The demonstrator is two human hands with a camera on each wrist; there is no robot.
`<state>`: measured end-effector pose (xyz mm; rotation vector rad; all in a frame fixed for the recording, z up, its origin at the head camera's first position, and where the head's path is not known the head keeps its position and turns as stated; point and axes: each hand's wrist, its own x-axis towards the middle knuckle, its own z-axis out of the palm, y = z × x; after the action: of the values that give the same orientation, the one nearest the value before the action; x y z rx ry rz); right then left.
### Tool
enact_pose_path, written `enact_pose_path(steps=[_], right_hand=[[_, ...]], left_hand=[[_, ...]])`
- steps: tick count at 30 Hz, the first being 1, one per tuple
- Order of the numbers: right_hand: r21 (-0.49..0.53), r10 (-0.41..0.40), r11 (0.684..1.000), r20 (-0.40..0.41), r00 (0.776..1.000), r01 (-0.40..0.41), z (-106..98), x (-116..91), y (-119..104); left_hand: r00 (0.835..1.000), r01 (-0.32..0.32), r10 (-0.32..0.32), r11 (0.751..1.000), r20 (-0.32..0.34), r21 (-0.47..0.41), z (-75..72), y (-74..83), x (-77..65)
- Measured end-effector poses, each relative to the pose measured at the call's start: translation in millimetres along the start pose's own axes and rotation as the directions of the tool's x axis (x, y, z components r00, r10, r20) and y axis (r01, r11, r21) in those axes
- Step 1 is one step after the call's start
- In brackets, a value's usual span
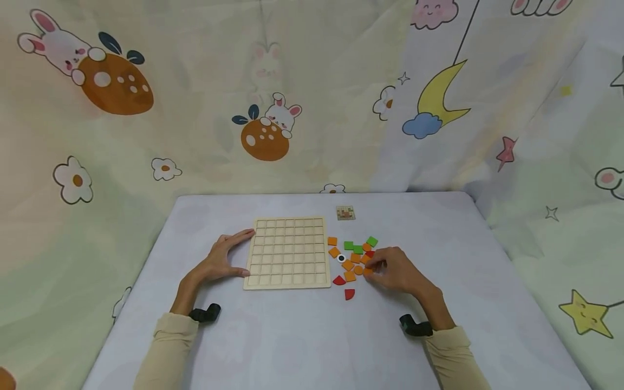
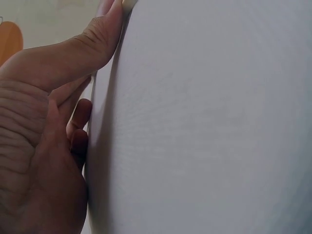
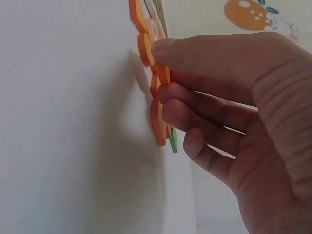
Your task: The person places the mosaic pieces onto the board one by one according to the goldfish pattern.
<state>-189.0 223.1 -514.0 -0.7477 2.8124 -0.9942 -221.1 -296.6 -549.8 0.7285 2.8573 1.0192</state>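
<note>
A wooden grid board [image 1: 287, 254] lies flat on the white table. Along its left edge rests my left hand [image 1: 221, 260], fingertips at the upper part and thumb at the lower part, spread apart. In the left wrist view the left hand [image 2: 53, 112] shows mostly thumb and palm. Right of the board, my right hand [image 1: 397, 271] is at the edge of a cluster of small pieces. Its thumb and fingers pinch an orange piece [image 3: 163, 73] in the right wrist view; its full shape is hidden. Another orange piece [image 3: 157, 122] lies just below it.
Loose pieces include an orange square [image 1: 350, 276], an orange disc [image 1: 358, 270], a green square [image 1: 348, 245], red quarter-rounds such as the red piece [image 1: 349, 294], and a black-and-white ring [image 1: 341, 258]. A small patterned card [image 1: 345, 213] lies behind them.
</note>
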Motion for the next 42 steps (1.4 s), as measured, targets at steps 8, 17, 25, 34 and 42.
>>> enact_pose_path(steps=[8, 17, 25, 34, 42], right_hand=[[0.011, -0.032, 0.999, -0.023, 0.999, 0.032, 3, 15, -8], [0.062, -0.110, 0.992, -0.022, 0.994, 0.111, 6, 40, -19], [0.103, -0.130, 0.986, -0.002, 0.991, 0.130, 20, 57, -25], [0.095, -0.169, 0.981, 0.011, 0.986, 0.167, 33, 72, -39], [0.135, -0.217, 0.968, 0.026, 0.976, 0.212, 42, 83, -44]], left_hand=[[1.000, 0.010, -0.010, 1.000, 0.003, -0.006, 1.4, -0.5, 1.8], [1.000, 0.006, -0.006, 1.000, 0.004, -0.004, 1.6, -0.3, 3.9], [0.999, 0.034, -0.034, 0.999, 0.013, -0.018, 2.4, 1.8, 3.3], [1.000, 0.029, -0.029, 0.999, 0.008, -0.013, 1.5, 1.4, 2.7], [1.000, 0.024, -0.023, 0.999, 0.008, -0.028, 1.7, 2.6, 2.3]])
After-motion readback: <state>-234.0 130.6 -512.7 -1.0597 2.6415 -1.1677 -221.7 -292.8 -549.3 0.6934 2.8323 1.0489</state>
